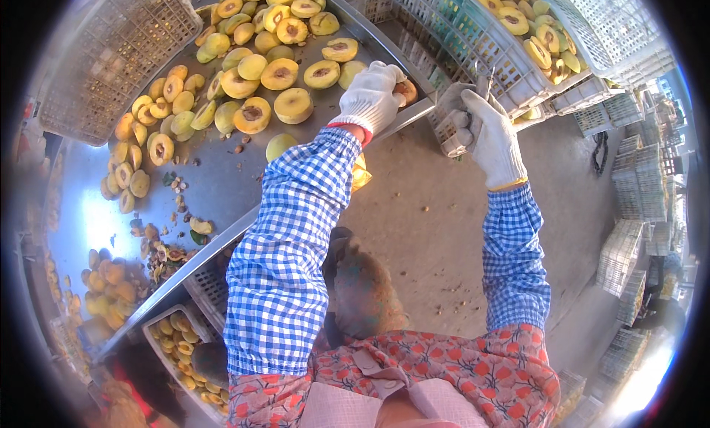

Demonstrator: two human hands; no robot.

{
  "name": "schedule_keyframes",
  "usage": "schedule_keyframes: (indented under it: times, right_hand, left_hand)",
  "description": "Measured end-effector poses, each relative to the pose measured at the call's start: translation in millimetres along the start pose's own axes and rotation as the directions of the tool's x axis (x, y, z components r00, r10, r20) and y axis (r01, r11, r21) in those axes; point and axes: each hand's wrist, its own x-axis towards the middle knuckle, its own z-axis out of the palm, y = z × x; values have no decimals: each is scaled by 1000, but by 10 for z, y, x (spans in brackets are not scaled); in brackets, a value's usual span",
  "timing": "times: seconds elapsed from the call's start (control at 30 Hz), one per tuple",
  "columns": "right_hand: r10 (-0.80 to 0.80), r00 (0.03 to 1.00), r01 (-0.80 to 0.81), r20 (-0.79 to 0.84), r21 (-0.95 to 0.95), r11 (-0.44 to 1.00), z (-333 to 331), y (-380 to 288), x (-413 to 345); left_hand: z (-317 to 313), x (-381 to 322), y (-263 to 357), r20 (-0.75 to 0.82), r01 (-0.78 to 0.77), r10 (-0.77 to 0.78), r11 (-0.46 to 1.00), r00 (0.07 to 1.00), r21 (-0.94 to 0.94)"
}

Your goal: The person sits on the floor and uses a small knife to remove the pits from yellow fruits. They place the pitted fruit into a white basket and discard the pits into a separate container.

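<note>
My left hand [370,94], in a white knit glove, is closed around a brownish-orange piece of fruit [408,91] at the corner of the metal table [222,170]. Most of that piece is hidden by the fingers. Off the table's edge, my right hand [489,134], gloved and partly soiled grey, grips a small metal hand tool [483,85]. Two thin tips of it point up; its handle is hidden in the fist. Halved yellow stone fruits [294,105] lie left of my left hand, some cut side up with brown centres.
A plastic crate [125,56] leans at the table's far left. Stacked crates [499,56] of halved fruit rise beyond my right hand. Scraps and pits [166,256] litter the near table edge. Below it sits another fruit-filled crate [152,339]. More crates [621,256] line the right side.
</note>
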Motion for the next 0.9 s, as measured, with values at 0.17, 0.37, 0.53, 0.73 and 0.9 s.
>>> schedule_keyframes:
  times: [0.17,0.37,0.53,0.73,0.9]
  right_hand:
    - [-30,1000,29,-4,-170,985,99,1,60]
    - [-237,916,335,324,-942,5,497,75,461]
    - [74,900,420,429,-811,-407,780,121,720]
    - [219,862,502,457,-704,-502,978,61,787]
    - [126,874,479,469,-790,-382,885,74,776]
  left_hand:
    - [-301,-104,-99,-86,114,-127,984,988,-135]
    - [-495,-345,-412,-200,60,12,935,980,349]
    - [-587,-623,-528,-142,85,13,744,990,663]
    - [-1017,-911,-777,-38,156,-172,746,984,648]
    - [-1254,-1211,-1013,-125,298,-288,699,949,650]
